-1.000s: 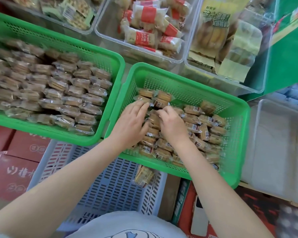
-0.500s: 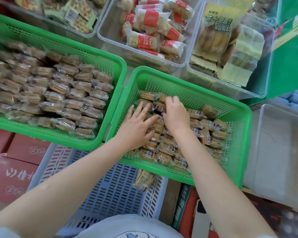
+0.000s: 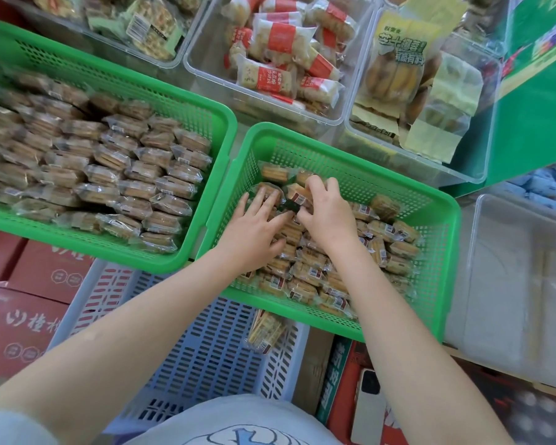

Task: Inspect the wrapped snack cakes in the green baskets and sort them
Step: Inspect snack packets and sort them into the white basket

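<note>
Leftmost, a green basket (image 3: pixel 219 130) holds neat rows of wrapped snack cakes (image 3: pixel 116 168). Beside it, a second green basket (image 3: pixel 443 220) holds a loose heap of cakes (image 3: pixel 318 271). There the left hand (image 3: pixel 254 232) rests fingers spread on the heap, and the right hand (image 3: pixel 329 213), fingers curled, pinches a wrapped cake (image 3: pixel 297 195). Below, one stray pack (image 3: pixel 265 329) lies in a blue crate (image 3: pixel 206 354).

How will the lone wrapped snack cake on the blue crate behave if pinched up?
The wrapped snack cake is probably light, being small. Its glossy clear film looks slippery and crinkly. The layered cake inside may crumble if squeezed.
</note>
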`<state>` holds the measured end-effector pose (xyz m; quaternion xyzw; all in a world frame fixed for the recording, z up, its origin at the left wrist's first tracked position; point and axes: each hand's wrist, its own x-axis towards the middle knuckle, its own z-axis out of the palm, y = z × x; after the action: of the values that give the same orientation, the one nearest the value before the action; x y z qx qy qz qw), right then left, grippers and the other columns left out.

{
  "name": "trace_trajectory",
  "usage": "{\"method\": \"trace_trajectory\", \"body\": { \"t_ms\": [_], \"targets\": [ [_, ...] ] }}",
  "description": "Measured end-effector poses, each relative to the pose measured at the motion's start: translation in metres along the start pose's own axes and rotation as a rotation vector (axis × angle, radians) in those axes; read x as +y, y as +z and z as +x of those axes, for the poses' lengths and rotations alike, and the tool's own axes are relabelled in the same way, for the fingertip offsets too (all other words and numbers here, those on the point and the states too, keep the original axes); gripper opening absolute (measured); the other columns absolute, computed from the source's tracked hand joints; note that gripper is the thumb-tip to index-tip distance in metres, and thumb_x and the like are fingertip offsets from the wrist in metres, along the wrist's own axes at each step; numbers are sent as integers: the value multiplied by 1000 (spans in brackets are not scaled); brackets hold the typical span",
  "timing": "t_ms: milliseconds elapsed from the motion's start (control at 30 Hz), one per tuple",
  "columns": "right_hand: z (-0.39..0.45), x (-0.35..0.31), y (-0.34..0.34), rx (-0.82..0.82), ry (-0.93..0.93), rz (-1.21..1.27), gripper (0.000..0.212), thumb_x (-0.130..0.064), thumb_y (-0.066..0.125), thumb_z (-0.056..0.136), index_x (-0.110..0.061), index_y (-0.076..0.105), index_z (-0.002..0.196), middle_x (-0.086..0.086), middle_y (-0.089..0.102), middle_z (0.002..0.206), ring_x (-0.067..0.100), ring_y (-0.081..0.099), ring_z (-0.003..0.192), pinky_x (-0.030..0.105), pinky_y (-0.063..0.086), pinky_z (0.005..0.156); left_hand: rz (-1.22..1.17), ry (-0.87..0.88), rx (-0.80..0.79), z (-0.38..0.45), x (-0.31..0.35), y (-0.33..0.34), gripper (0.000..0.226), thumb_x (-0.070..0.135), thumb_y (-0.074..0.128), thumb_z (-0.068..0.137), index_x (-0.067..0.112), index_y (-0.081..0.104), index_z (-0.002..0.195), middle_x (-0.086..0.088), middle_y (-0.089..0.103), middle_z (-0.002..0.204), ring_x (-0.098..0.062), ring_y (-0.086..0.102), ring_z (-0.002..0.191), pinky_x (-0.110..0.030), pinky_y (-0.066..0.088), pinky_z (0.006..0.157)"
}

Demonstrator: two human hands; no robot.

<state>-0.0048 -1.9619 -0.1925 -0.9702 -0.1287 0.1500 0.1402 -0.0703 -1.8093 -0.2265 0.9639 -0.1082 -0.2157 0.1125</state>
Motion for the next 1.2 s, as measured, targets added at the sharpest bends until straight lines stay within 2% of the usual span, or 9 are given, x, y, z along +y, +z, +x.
{"method": "trace_trajectory", "body": {
  "t_ms": [233,300,400,467,600,767,900,1100,1200],
  "targets": [
    [-42,-1,-39,261,190,509,15,-21,65,90,-17,56,101,-1,57,100,4,54,77,11,42,67,43,1,5,-5,4,-9,63,48,39,103,32,16,160,-11,-5,169,-30,-11,156,-50,-8,125],
    [-65,1,-52,265,307,792,12,-22,66,91,-20,60,100,-1,66,93,12,64,79,23,53,71,-86,16,70,-15,10,-16,60,37,43,104,26,23,159,-8,3,170,-27,-4,156,-45,-5,125],
    [-99,1,-62,160,423,1168,22,-17,65,94,-13,60,115,8,71,101,24,72,85,37,61,74,-786,-159,132,-40,29,-41,39,29,44,107,20,51,144,-3,46,154,-20,37,145,-42,28,122],
    [-119,-4,-62,83,415,1281,28,-11,65,94,-12,56,121,10,70,104,24,71,84,37,61,72,-1428,-334,82,-59,45,-64,28,36,42,107,25,65,120,0,68,125,-18,63,117,-41,52,99],
    [-149,-12,-59,-39,310,1287,20,-14,66,95,-18,54,111,16,65,102,31,68,90,44,58,72,-1750,-282,155,-99,54,-77,21,24,62,99,16,68,117,-8,73,108,-19,72,88,-31,58,67],
    [-183,-31,-72,-36,193,1348,23,-46,54,96,-29,63,84,11,61,87,26,59,75,40,50,64,-2021,-181,64,-146,62,-82,37,25,65,85,11,69,119,-10,73,101,-18,70,79,-27,60,62],
    [-204,-43,-78,169,143,1199,26,-32,50,104,-22,57,81,14,53,80,29,50,68,47,44,57,-2140,-139,48,-176,71,-81,35,27,63,85,13,70,116,-9,72,100,-16,69,77,-24,56,57],
    [-227,-53,-76,486,53,806,23,-25,46,106,-9,50,90,2,43,66,7,38,53,20,33,50,-2102,-172,112,-200,77,-75,36,19,71,80,12,70,116,-9,70,103,-17,64,88,-28,58,67],
    [-236,-56,-74,606,35,724,22,-22,48,105,-7,50,89,-4,41,62,8,38,50,21,29,46,-2089,-185,112,-208,81,-75,25,11,70,79,6,68,103,-10,70,91,-16,66,80,-30,62,67]
  ]
}}
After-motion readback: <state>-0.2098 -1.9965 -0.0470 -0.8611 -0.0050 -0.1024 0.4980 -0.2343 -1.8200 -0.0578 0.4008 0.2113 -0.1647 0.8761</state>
